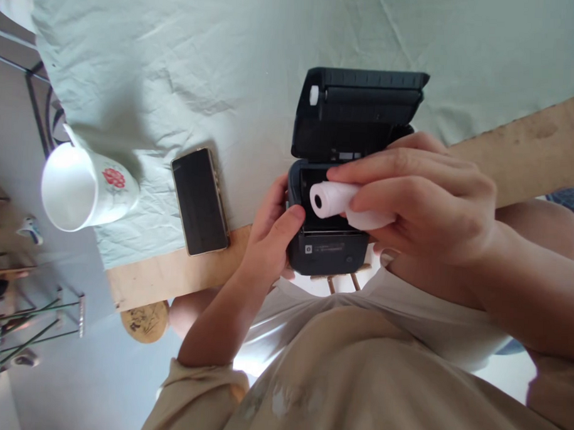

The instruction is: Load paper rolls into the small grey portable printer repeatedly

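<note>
A small black receipt printer (330, 254) is held at the table's near edge, its lid (354, 111) swung up and back. My left hand (274, 230) grips the printer's left side, thumb on the rim of the paper bay. Between the fingers of my right hand (424, 191) is a white paper roll (332, 199) with a dark core. The roll lies over the open bay, with its loose end hanging below the fingers. Whether it touches the bay floor I cannot tell. A white roller knob shows on the lid's left.
Left of the printer lies a smartphone (200, 201) with a dark screen. Farther left stands a white mug (88, 186) with a red flower. A pale green cloth (226, 62) covers the table, leaving a bare wooden edge (529, 145). A round stool (144, 321) is below.
</note>
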